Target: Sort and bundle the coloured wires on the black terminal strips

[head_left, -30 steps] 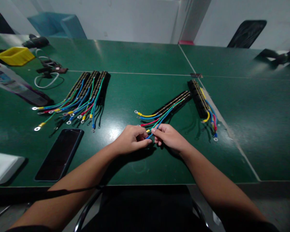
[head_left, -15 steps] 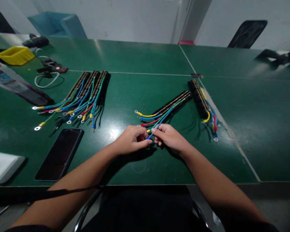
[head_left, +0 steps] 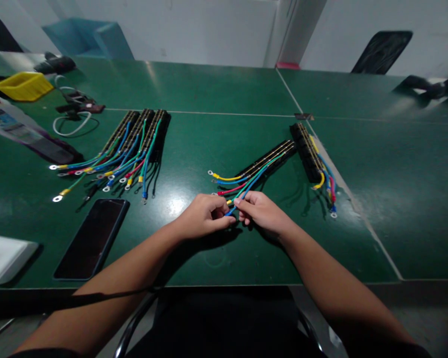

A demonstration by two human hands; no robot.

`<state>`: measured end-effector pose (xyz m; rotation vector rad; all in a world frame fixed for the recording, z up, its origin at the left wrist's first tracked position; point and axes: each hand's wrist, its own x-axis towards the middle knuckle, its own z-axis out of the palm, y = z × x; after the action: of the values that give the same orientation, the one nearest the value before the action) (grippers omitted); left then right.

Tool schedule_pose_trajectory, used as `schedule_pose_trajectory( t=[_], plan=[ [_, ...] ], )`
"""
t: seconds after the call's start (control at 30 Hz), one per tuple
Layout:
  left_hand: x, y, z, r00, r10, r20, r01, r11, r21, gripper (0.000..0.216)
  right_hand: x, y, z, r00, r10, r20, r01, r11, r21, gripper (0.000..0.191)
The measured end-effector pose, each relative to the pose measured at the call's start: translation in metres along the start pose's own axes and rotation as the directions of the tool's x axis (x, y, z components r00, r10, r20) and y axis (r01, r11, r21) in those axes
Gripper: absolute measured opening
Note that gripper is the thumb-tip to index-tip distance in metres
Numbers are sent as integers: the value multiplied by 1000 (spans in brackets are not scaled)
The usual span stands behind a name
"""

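Observation:
A black terminal strip [head_left: 274, 153] lies at an angle in the middle of the green table [head_left: 216, 94], with yellow, blue, red and green wires fanning toward me. My left hand [head_left: 203, 215] and my right hand [head_left: 259, 209] meet just in front of it, both with fingers pinched on the near end of its blue wire [head_left: 246, 191]. The wire's tip is hidden between my fingertips.
A second strip with coloured wires [head_left: 313, 154] lies to the right. Several more strips [head_left: 142, 136] lie side by side at the left, with a dark phone [head_left: 93, 237] in front. A yellow tray [head_left: 24, 84], white cable [head_left: 72, 124] and white object [head_left: 3, 256] are further left.

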<state>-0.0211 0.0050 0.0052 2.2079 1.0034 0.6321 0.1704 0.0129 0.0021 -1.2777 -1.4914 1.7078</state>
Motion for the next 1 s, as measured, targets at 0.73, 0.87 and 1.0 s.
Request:
schedule_pose_trajectory(
  t=[0.73, 0.87, 1.0],
  plan=[
    [0, -1, 0, 1000, 21, -7, -21, 999, 34, 26, 1, 2, 0, 1000, -11, -18, 11, 1000, -3, 23],
    [1, -2, 0, 1000, 10, -19, -9, 1000, 12, 25, 3, 4, -1, 1000, -26, -17, 26, 1000, 0, 25],
    [2, -3, 0, 999, 36, -20, -35, 998, 49, 28, 2, 4, 0, 1000, -12, -17, 12, 1000, 14, 24]
  ],
)
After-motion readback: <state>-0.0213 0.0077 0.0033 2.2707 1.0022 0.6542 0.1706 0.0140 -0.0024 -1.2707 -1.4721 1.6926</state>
